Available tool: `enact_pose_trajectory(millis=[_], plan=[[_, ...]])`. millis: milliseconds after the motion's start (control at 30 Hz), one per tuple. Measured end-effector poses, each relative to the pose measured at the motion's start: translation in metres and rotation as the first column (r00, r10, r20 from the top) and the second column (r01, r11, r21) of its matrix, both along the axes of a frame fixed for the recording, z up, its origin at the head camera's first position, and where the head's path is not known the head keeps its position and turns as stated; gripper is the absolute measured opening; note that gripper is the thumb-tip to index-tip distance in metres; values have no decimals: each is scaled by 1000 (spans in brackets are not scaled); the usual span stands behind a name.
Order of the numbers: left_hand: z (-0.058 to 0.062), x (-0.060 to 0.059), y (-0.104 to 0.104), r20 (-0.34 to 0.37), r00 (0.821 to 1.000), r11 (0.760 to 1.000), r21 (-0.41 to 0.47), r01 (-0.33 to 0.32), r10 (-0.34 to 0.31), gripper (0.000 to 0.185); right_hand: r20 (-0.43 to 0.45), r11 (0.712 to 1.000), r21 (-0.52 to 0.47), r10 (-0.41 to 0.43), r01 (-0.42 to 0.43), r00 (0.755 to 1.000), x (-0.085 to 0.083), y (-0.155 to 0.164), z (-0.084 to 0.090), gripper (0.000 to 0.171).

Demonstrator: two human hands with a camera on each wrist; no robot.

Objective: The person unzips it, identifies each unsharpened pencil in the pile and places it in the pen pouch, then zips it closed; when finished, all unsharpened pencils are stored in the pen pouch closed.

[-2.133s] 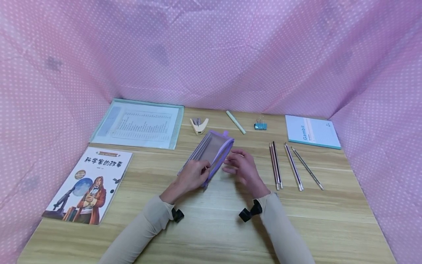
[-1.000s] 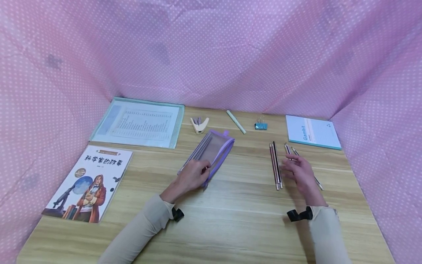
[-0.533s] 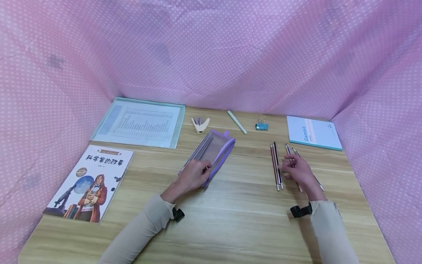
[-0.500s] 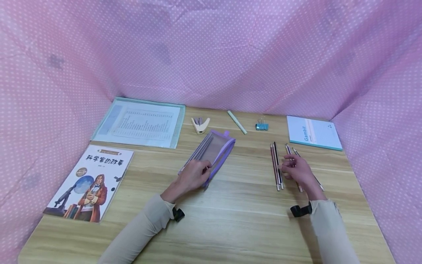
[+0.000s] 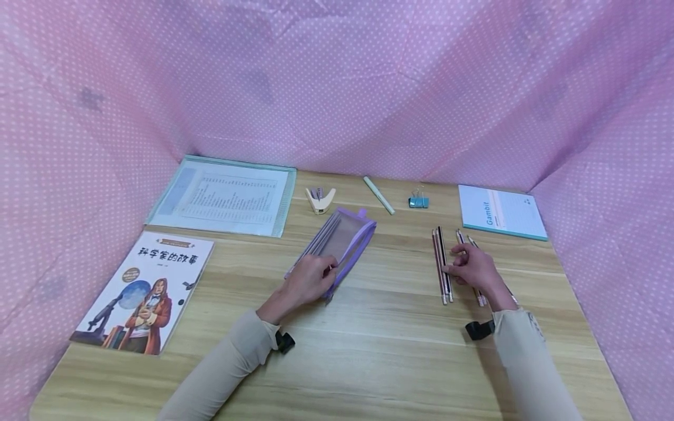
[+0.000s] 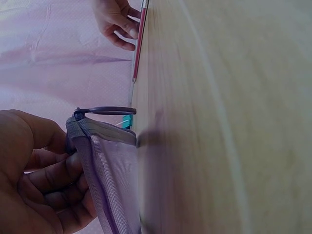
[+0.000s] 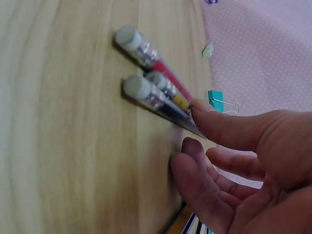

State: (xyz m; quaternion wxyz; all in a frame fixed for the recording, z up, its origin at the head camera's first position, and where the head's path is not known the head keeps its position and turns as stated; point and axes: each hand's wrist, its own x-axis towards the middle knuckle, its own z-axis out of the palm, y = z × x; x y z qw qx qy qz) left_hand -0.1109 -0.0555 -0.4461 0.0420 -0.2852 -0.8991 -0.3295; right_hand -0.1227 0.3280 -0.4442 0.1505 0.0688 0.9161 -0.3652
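My left hand (image 5: pixel 310 278) pinches the near edge of a purple mesh pencil case (image 5: pixel 344 234), whose zip side gapes a little. Several long, thin shapes show along the case's left side. In the left wrist view, thumb and fingers grip the case's corner (image 6: pixel 80 129). Over at the right, my right hand (image 5: pixel 474 269) is low beside a close group of pencils (image 5: pixel 439 263). Its thumb touches or nearly touches them in the right wrist view, while the fingers (image 7: pixel 195 180) stay apart from them. The group has red, yellow and dark pencils (image 7: pixel 165 73) with white erasers. More pencils (image 5: pixel 460 235) lie partly hidden under that hand.
Along the back are a clear document pouch (image 5: pixel 231 196), a cream stapler-like tool (image 5: pixel 320 202), a pale green pen (image 5: pixel 379 196), a teal binder clip (image 5: pixel 418 202) and a notebook (image 5: pixel 502 210). An illustrated book (image 5: pixel 147 292) lies left. Pink dotted cloth (image 5: pixel 337 88) surrounds the table.
My right hand has moved right from beside the pencil case to the pencils, then lowered with its thumb toward the left group. The left hand and case have stayed put.
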Motion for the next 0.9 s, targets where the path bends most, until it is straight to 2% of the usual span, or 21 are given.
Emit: enact_pose_trajectory(millis=[133,367,900], plan=[[1,0,1,5,1000,1000,1,-2,2,7,-3,1000,27,5,-5,1000,-1,2,0,51],[1,0,1,13,1000,1000,-4,-9,9,8,28,1000,-8,-20,20,999,-1,6,0,49],[0,1,1,30,999,1000,-3,-11,11,8,50,997,63,46,-49,998,-3,-3,5,48]])
